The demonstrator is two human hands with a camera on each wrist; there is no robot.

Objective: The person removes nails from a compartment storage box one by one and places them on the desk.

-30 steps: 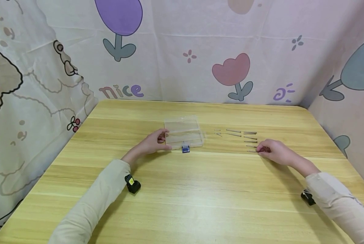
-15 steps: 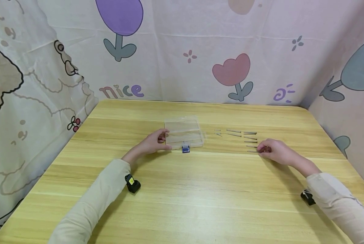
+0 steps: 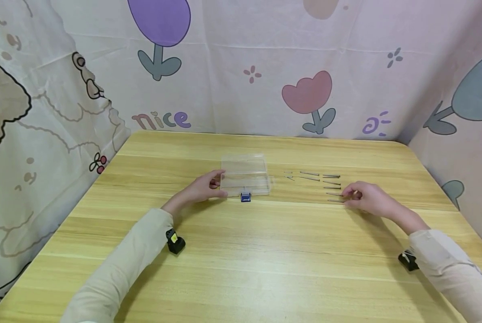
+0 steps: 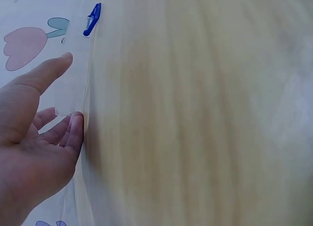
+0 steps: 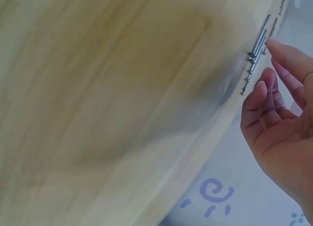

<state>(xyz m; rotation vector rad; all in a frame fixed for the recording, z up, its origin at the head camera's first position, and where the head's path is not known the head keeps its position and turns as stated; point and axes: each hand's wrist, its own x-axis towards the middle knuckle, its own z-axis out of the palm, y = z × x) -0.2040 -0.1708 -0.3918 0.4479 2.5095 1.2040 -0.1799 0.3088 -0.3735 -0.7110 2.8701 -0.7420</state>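
My left hand (image 3: 203,186) holds the left end of a clear plastic box (image 3: 244,181), with the thumb at the near corner and the fingers farther back. A blue latch (image 3: 245,197) sits at the box's front. In the left wrist view the blue latch (image 4: 93,19) shows beyond my thumb. My right hand (image 3: 367,197) is beside the right ends of the two nearest nails (image 3: 336,200), fingertips close to them. In the right wrist view its thumb and curled fingers stand apart with nothing between them, next to a row of grey metal nails (image 5: 254,55).
Longer nails (image 3: 331,176) lie in a column behind the nearest ones. Two medium nails (image 3: 309,173) and several short ones (image 3: 288,177) lie between these and the box. A printed cloth (image 3: 224,89) hangs along the back of the wooden table (image 3: 257,260).
The box has turned slightly and its back edge has shifted right, with my left hand still at its end. My right hand has drawn slightly right and up from the nearest nail.
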